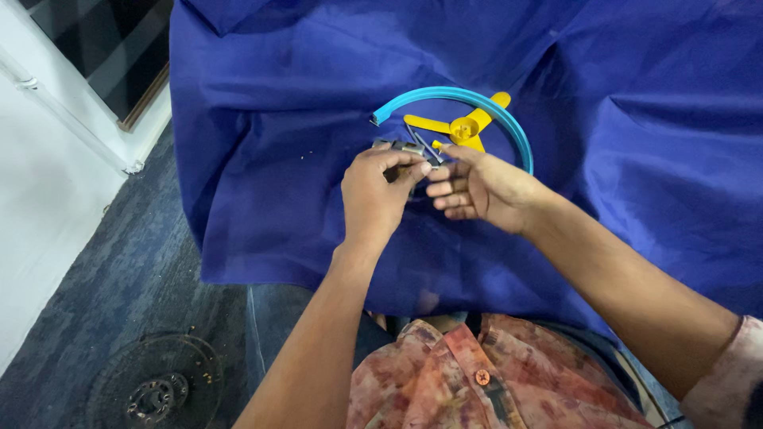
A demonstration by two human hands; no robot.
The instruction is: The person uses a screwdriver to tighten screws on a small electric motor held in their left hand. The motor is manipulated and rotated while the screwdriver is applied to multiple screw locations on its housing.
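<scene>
Mottled red shirt nearest; left hand and right hand pinch small grey metal part over creased blue cloth

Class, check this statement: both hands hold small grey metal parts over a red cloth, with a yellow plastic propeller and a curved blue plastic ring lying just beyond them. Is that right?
Not quite. The head view shows the cloth is dark blue, not red. The rest stands: the left hand and right hand hold small grey metal parts, with the yellow plastic propeller and curved blue plastic ring just beyond.
</scene>
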